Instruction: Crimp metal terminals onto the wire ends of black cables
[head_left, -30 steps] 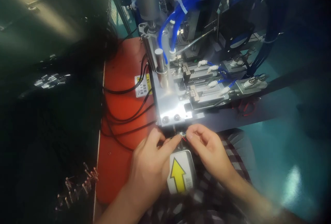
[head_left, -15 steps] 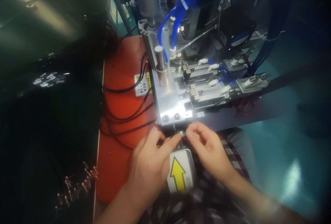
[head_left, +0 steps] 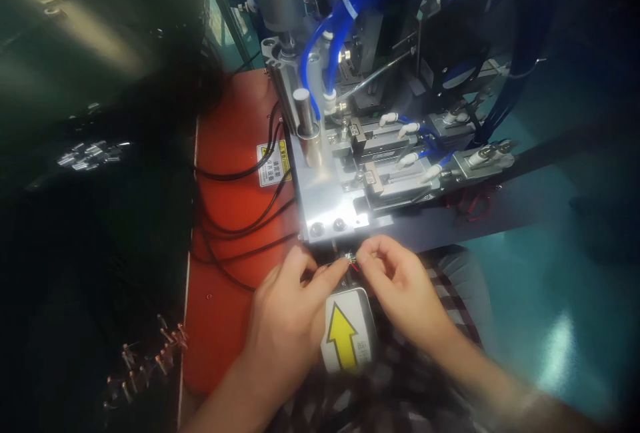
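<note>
At the front edge of the metal machine fixture, both hands meet over a tiny metallic part with a bit of red on it; its kind is too small to make out. My left hand is closed, thumb reaching to the part's left side. My right hand pinches at its right side, thumb and forefinger together. Just below the fingertips sits a white plate with a yellow arrow, partly covered by my left hand.
Blue air hoses and small pneumatic cylinders fill the back and right of the machine. Black cables cross the orange board. Loose shiny metal pieces and copper-coloured pieces lie on the dark surface at left.
The whole view has shifted slightly, so the machine appears a little further left. Both hands keep nearly the same pose at the small part.
</note>
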`<act>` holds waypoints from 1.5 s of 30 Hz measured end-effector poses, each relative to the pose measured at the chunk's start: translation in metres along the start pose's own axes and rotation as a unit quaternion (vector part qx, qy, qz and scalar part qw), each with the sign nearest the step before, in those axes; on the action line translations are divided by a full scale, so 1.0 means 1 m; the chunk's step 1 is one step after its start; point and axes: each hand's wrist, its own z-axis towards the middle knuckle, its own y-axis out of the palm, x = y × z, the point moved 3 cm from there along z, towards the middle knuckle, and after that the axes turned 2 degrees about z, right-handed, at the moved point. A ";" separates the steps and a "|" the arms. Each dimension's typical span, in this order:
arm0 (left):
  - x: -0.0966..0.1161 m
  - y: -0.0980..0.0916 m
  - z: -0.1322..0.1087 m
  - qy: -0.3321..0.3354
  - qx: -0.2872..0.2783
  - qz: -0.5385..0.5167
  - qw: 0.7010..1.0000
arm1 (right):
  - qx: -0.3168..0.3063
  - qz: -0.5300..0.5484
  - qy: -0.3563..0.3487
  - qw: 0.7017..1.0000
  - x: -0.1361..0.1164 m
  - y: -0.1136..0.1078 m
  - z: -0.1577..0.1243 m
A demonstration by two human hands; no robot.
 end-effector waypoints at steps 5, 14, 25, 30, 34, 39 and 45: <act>-0.002 0.005 -0.004 -0.005 0.002 -0.001 1.000 | -0.037 0.051 0.060 0.996 -0.002 0.001 0.001; -0.003 0.005 -0.006 -0.007 -0.001 -0.008 1.000 | -0.024 0.057 0.064 0.996 0.001 0.002 -0.001; -0.005 0.009 -0.010 -0.026 0.012 -0.011 1.000 | -0.019 0.092 0.050 0.994 0.000 0.003 -0.003; -0.006 0.008 -0.010 -0.029 0.011 -0.010 0.999 | -0.018 0.086 0.046 0.995 0.002 0.002 -0.003; -0.006 0.009 -0.010 -0.029 0.011 -0.011 0.999 | -0.015 0.069 0.034 0.997 0.003 0.003 -0.003; -0.004 0.007 -0.008 -0.020 0.009 0.004 1.000 | -0.027 0.072 0.050 0.996 0.004 0.000 0.000; 0.000 0.001 -0.001 0.002 -0.009 0.015 1.000 | -0.047 0.076 0.053 0.995 0.000 -0.006 0.007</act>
